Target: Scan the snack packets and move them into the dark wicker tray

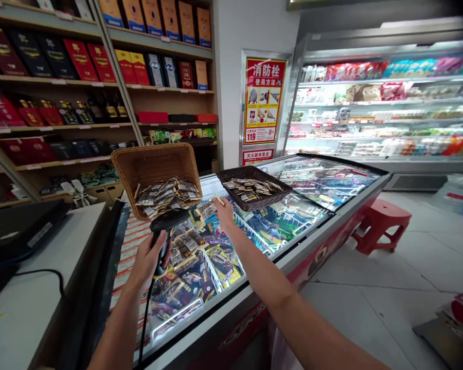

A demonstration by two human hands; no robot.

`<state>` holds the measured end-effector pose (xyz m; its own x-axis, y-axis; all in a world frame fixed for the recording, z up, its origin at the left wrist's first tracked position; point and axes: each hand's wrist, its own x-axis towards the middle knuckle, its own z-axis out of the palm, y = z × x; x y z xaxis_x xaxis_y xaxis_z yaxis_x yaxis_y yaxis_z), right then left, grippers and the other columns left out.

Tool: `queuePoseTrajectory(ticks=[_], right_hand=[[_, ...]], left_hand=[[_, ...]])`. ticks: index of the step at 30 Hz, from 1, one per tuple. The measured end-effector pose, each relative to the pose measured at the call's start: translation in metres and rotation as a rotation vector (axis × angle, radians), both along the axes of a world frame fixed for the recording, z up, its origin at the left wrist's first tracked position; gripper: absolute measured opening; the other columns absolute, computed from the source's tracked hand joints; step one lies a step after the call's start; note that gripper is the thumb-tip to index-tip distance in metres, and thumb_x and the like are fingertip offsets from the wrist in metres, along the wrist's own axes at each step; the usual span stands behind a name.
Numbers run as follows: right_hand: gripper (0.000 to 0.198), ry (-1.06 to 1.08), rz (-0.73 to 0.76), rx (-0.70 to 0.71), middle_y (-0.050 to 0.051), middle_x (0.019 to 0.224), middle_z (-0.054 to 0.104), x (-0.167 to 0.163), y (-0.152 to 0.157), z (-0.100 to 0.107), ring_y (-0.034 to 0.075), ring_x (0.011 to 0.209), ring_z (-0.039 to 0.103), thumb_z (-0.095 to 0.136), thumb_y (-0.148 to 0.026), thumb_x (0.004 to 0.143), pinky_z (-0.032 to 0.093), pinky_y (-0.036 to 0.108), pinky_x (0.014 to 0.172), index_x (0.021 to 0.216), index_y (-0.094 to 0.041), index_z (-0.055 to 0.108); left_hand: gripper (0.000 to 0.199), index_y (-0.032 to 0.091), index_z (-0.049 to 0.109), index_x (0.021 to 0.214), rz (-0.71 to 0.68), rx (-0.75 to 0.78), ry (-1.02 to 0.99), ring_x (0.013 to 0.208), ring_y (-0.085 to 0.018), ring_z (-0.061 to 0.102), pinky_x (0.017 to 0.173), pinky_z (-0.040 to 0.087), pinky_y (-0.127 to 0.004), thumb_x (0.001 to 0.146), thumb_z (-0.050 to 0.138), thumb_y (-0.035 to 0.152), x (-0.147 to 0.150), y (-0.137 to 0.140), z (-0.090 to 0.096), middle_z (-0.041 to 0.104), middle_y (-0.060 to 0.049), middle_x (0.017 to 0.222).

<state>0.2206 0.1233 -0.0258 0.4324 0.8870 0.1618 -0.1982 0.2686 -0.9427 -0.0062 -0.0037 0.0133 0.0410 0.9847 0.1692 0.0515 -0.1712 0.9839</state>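
Note:
My left hand [148,257] is wrapped round the handle of a black barcode scanner [170,220], whose cord hangs down over a glass-topped chest freezer [316,226]. Between two baskets, my right hand [225,215] pinches a small clear packet [206,209] by its pale top edge. A tan wicker basket [154,156], tilted towards me, holds many similar packets beyond the scanner. To the right of my fingers, a dark brown basket [250,205] carries more of them. Several packets [185,246] lie on the glass beside the scanner.
A white counter [67,288] with a black device [21,221] runs along the left. Shelves of boxed goods [77,56] stand behind. A refrigerated display [374,105] fills the back right, and a red stool [384,226] is on the floor beside the freezer.

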Motion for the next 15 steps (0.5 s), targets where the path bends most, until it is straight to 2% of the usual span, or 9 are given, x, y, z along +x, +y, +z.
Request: queuePoseTrajectory(ticks=[5, 11, 15], right_hand=[[0.018, 0.106, 0.024, -0.040, -0.006, 0.058, 0.030, 0.012, -0.002, 0.005, 0.010, 0.051, 0.024, 0.066, -0.037, 0.086, 0.023, 0.026, 0.045, 0.085, -0.020, 0.062], [0.025, 0.055, -0.045, -0.060, -0.005, 0.056, 0.036, 0.018, 0.000, 0.008, 0.011, 0.052, 0.033, 0.065, -0.041, 0.085, 0.029, 0.025, 0.044, 0.091, -0.017, 0.067], [0.028, 0.020, -0.047, -0.088, -0.005, 0.056, 0.040, 0.019, 0.000, 0.009, 0.011, 0.053, 0.035, 0.064, -0.041, 0.085, 0.031, 0.025, 0.046, 0.096, -0.016, 0.070]], left_hand=[[0.051, 0.019, 0.049, 0.083, -0.056, -0.011, 0.057, 0.043, -0.009, 0.044, 0.039, 0.034, -0.022, 0.080, 0.073, 0.064, 0.006, -0.006, 0.003, 0.054, 0.003, 0.060], [0.053, 0.019, 0.050, 0.083, -0.060, -0.012, 0.053, 0.041, -0.010, 0.044, 0.039, 0.033, -0.022, 0.077, 0.075, 0.066, 0.004, -0.001, 0.002, 0.053, 0.003, 0.058], [0.051, 0.020, 0.049, 0.082, -0.082, 0.004, 0.078, 0.040, -0.009, 0.043, 0.040, 0.032, -0.022, 0.080, 0.072, 0.066, 0.002, -0.001, -0.001, 0.052, 0.003, 0.056]])
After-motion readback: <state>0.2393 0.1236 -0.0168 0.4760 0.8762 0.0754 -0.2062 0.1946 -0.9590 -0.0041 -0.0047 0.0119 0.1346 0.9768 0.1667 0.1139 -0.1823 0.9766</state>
